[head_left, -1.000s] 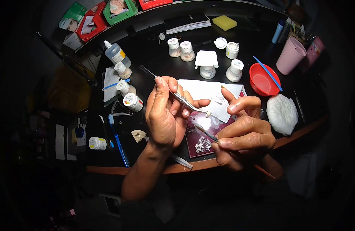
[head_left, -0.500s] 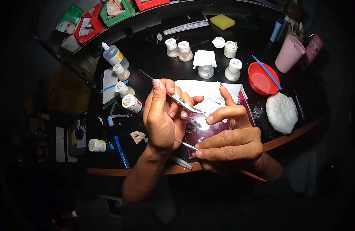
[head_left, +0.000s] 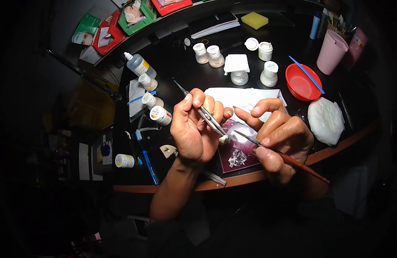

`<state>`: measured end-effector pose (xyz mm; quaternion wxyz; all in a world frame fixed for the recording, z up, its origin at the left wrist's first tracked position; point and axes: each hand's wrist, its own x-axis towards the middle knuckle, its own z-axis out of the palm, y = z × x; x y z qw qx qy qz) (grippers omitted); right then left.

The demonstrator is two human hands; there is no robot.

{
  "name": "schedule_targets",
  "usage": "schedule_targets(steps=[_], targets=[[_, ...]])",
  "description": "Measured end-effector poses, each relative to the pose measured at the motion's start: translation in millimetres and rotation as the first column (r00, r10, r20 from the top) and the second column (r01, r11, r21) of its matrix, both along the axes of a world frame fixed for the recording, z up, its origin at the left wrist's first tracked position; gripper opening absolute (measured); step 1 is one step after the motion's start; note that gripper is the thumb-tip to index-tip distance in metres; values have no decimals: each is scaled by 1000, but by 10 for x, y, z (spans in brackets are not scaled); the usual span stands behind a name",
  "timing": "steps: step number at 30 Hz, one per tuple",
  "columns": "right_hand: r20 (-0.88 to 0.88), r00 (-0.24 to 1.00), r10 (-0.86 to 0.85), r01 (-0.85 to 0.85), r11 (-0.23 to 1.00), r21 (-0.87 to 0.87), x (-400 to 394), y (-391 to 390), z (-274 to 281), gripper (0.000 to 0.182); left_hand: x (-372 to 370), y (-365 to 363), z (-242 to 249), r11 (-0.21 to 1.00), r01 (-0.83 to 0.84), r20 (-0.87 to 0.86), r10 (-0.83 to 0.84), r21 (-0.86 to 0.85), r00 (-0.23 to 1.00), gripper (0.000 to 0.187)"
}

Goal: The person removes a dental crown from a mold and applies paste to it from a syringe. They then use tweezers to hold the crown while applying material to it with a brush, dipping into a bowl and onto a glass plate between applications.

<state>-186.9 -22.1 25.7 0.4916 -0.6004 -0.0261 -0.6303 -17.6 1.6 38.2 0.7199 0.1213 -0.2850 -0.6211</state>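
Note:
My left hand (head_left: 190, 129) is closed on metal tweezers (head_left: 210, 119), whose jaws point down to the right. At their tip sits a small white tooth crown (head_left: 223, 139). My right hand (head_left: 284, 137) grips a fine brush (head_left: 288, 160) with a reddish-brown handle. The dark bristle tip points left toward the crown, a short gap away. Below both hands lies a purple-red slab (head_left: 226, 165) with a crumpled white scrap (head_left: 237, 158) on it. White tissue (head_left: 233, 95) covers its far part.
Several white-capped powder jars (head_left: 269, 74) stand behind my hands and at left. A red bowl (head_left: 298, 86) with a blue stick across it is at right, beside a white tissue-covered pad (head_left: 325, 122). A toothbrush (head_left: 147, 159) lies left, near a tooth-shade piece (head_left: 167, 151).
My right index finger has come away from the crown. The brush has swung round, its tip now beside the crown. The whole view has shifted slightly, moving the table items right.

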Motion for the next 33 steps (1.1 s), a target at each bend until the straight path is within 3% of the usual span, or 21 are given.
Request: schedule_targets(steps=[2, 13, 33], targets=[[60, 998, 29, -35, 994, 99, 35, 46, 10, 20, 14, -8, -17, 1000, 17, -6, -16, 7, 1000, 28], [55, 989, 140, -146, 981, 125, 21, 0, -39, 22, -2, -18, -33, 986, 79, -18, -77, 146, 997, 31], [46, 975, 217, -221, 970, 103, 4, -58, -53, 24, -18, -5, -18, 989, 83, -28, -80, 126, 996, 33]])
